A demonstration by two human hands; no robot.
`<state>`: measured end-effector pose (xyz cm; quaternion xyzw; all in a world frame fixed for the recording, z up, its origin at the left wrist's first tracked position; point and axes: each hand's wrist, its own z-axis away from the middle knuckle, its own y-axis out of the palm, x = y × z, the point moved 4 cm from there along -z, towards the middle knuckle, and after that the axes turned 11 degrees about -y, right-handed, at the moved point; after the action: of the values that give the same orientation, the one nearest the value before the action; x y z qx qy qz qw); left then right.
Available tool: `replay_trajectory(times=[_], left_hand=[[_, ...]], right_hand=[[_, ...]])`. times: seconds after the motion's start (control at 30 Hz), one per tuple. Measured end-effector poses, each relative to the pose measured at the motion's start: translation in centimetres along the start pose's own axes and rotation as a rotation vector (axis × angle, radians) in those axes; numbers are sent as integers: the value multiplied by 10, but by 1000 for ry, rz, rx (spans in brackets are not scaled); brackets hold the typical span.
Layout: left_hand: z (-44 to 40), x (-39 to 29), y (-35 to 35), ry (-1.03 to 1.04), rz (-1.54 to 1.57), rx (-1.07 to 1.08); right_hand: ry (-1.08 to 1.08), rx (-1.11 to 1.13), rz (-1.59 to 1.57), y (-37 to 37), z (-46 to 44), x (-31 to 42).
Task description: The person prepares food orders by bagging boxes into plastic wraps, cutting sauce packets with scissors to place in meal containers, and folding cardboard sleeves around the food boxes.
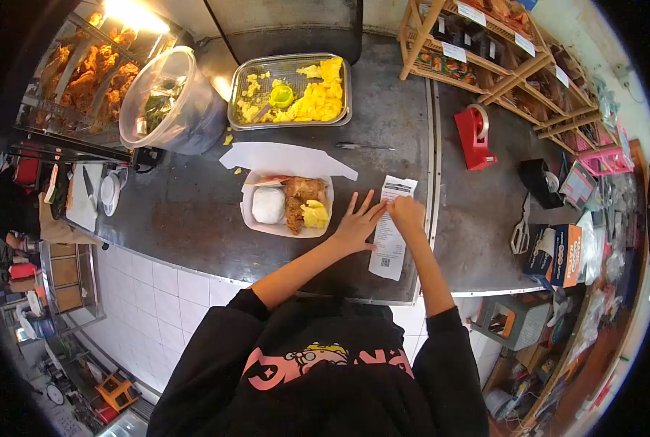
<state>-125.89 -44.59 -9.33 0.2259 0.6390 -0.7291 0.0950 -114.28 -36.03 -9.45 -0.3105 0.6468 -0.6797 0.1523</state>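
A long printed receipt point(387, 251) lies on the dark metal counter, a QR code near its lower end. My left hand point(355, 227) is spread flat at the receipt's left edge, thumb and fingertips touching the paper. Over the right side of the receipt, my right hand point(408, 215) is closed with its fingers curled down; whatever it grips is hidden. To the left stands an open white food box point(250, 218), its lid folded back. Inside it are a rounded mound of white rice point(269, 205), brown fried chicken point(294, 213) and some yellow food point(314, 214).
A pen point(365, 146) lies beyond the box. Farther back are a metal tray point(290, 125) of yellow food with a green cup, and a clear plastic bucket point(139, 109). A red tape dispenser point(475, 142), tongs point(521, 231) and a wooden rack point(485, 91) occupy the right.
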Motion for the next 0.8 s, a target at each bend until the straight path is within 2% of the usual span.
replay_trajectory(times=[0.03,0.07,0.13,0.2,0.3,0.37,0.43,0.5,0.57,0.6,0.63,0.67,0.73,0.77,0.8], left_hand=[[0,0,0,4,-11,-12],[1,0,0,8,-23,-25],[1,0,2,-7,-28,-18],[0,0,5,-22,-12,-21],[1,-2,-1,-36,7,2],[7,-6,-12,16,117,-23],[18,-8,-37,73,218,-38],[37,-7,-78,43,546,-136],[56,25,-134,-127,457,-351],[60,52,-155,-141,626,-543],[63,73,-182,-239,347,-657],[60,85,-208,-331,341,-788],[48,100,-241,-304,-44,-903],[47,107,-246,-300,-46,-905],[39,118,-243,-557,-50,-477]], right_hand=[[-99,18,38,3,1,7],[-108,20,32,4,9,9],[-94,199,30,12,35,8],[-10,279,138,13,60,16],[-86,280,86,11,93,33],[153,338,-196,0,99,31],[170,261,-299,4,102,25],[92,86,-309,-1,102,27],[70,30,-324,2,103,27],[37,-16,-340,2,106,30],[40,-11,-341,3,109,32],[70,-10,-335,4,110,35],[98,-19,-330,7,110,39],[109,-39,-331,9,112,40],[120,-59,-331,10,114,40]])
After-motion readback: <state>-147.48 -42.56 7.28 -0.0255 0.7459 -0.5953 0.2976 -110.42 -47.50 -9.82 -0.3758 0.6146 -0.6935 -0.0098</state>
